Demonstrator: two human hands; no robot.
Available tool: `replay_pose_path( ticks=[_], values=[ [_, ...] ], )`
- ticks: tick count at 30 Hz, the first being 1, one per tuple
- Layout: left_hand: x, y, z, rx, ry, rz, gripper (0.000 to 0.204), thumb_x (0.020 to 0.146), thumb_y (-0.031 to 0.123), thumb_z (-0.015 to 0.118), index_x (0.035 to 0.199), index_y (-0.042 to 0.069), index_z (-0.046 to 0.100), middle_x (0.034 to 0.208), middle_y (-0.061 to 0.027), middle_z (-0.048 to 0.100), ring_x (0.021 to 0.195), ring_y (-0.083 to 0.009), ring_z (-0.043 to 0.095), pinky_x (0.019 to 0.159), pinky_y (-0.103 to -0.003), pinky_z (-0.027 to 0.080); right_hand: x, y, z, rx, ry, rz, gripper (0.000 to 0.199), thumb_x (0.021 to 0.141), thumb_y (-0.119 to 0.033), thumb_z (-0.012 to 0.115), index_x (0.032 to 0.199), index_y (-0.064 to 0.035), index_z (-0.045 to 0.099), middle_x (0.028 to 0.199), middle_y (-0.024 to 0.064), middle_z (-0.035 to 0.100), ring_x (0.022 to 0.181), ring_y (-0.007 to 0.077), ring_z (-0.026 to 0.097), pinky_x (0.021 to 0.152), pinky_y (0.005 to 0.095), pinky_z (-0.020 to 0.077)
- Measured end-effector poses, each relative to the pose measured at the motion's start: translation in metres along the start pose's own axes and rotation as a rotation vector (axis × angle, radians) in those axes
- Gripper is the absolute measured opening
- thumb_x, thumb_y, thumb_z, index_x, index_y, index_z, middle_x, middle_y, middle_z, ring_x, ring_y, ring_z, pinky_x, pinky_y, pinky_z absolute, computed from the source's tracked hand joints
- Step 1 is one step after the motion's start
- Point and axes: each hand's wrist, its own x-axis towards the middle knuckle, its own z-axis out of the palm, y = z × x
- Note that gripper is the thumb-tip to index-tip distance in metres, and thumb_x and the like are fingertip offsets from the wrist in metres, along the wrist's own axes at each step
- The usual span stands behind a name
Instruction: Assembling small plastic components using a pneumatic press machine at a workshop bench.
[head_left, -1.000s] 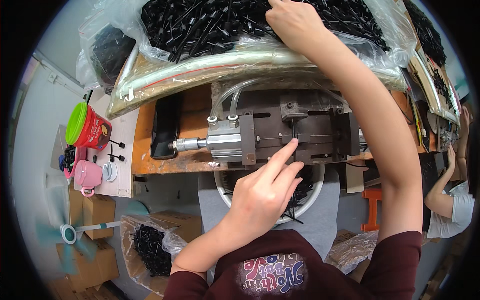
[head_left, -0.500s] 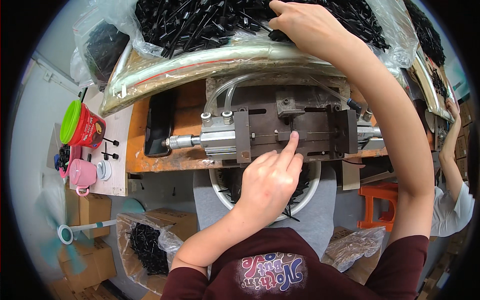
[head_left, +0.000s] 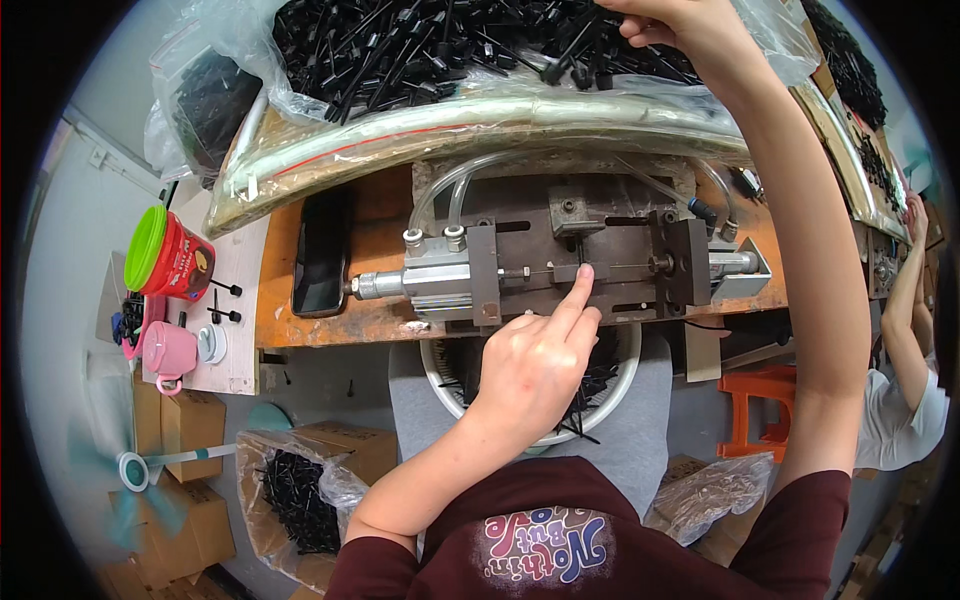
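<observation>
My left hand [head_left: 535, 360] reaches over the front of a metal clamping jig [head_left: 620, 215], index finger stretched out. Its fingertip presses at the small centre block [head_left: 567, 273], where a thin black stem stands; the other fingers are curled, with nothing seen in them. At the top edge my right hand [head_left: 690, 25] is closed in a pinch above a heap of black plastic stemmed parts [head_left: 430, 50]. Its fingertips are partly cut off, so what they hold cannot be made out. Air cylinders flank the jig, one on the left [head_left: 440, 280] and one on the right [head_left: 735, 262].
A phone [head_left: 322, 255] lies left of the jig. Beyond it stand a red tub [head_left: 180, 260] and a pink cup [head_left: 170, 350]. Below the bench, a white-rimmed basket [head_left: 632, 385] holds black parts. An orange stool [head_left: 738, 415] and a co-worker's arm [head_left: 903, 310] are at right.
My right hand has risen and moved right, away from the heap's near edge. The rods of both cylinders now stick out further toward the centre block. My left fingertip stays there.
</observation>
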Motion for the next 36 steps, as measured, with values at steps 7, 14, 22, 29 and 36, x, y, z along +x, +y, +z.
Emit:
replay_pose_path(
  ticks=[7, 14, 22, 29, 36],
  values=[
    [-0.001, 0.007, -0.030, -0.236, -0.118, 0.009, 0.033, 0.072, 0.025, 0.085, 0.095, 0.006, 0.070, 0.124, -0.0144, 0.068, 0.062, -0.0192, 0.067, 0.060, -0.029, 0.055, 0.005, 0.022, -0.015, 0.280, 0.047, 0.139, 0.011, 0.090, -0.008, 0.072, 0.095, 0.0008, 0.067, 0.079, 0.0067, 0.067, 0.058, 0.0097, 0.061, 0.051, 0.0211, 0.0489],
    [0.090, -0.027, -0.036, 0.136, 0.401, 0.122, 0.031, 0.082, 0.022, 0.077, 0.107, 0.004, 0.071, 0.126, -0.0151, 0.065, 0.106, -0.0331, 0.063, 0.094, -0.040, 0.050, 0.005, 0.025, -0.006, 0.213, 0.017, 0.164, 0.009, 0.088, -0.006, 0.073, 0.090, 0.0005, 0.067, 0.072, 0.0060, 0.066, 0.054, 0.0082, 0.058, 0.047, 0.0210, 0.0446],
    [0.136, -0.072, -0.022, 0.227, 0.341, 0.124, 0.015, 0.087, 0.014, 0.069, 0.098, 0.006, 0.074, 0.094, -0.0124, 0.070, 0.092, -0.0304, 0.066, 0.081, -0.041, 0.052, -0.003, 0.006, -0.032, 0.170, 0.124, 0.081, 0.005, 0.088, -0.004, 0.070, 0.093, -0.0032, 0.067, 0.076, 0.0037, 0.067, 0.055, 0.0063, 0.057, 0.049, 0.0184, 0.0449],
    [0.144, -0.075, -0.032, 0.214, 0.359, 0.074, 0.022, 0.081, 0.018, 0.075, 0.098, 0.005, 0.071, 0.093, -0.0119, 0.069, 0.092, -0.0300, 0.065, 0.081, -0.041, 0.051, -0.007, 0.007, -0.043, 0.263, 0.189, 0.156, 0.007, 0.091, -0.008, 0.070, 0.091, -0.0022, 0.067, 0.076, 0.0043, 0.068, 0.054, 0.0057, 0.057, 0.047, 0.0179, 0.0453],
    [0.150, -0.067, -0.022, 0.052, 0.498, 0.151, 0.053, 0.078, 0.016, 0.079, 0.125, -0.001, 0.060, 0.125, -0.0189, 0.063, 0.113, -0.0332, 0.060, 0.099, -0.041, 0.048, -0.026, 0.013, -0.032, 0.330, 0.103, 0.145, 0.006, 0.090, -0.008, 0.069, 0.088, -0.0031, 0.065, 0.078, 0.0058, 0.069, 0.058, 0.0111, 0.061, 0.054, 0.0219, 0.0498]
  ],
)
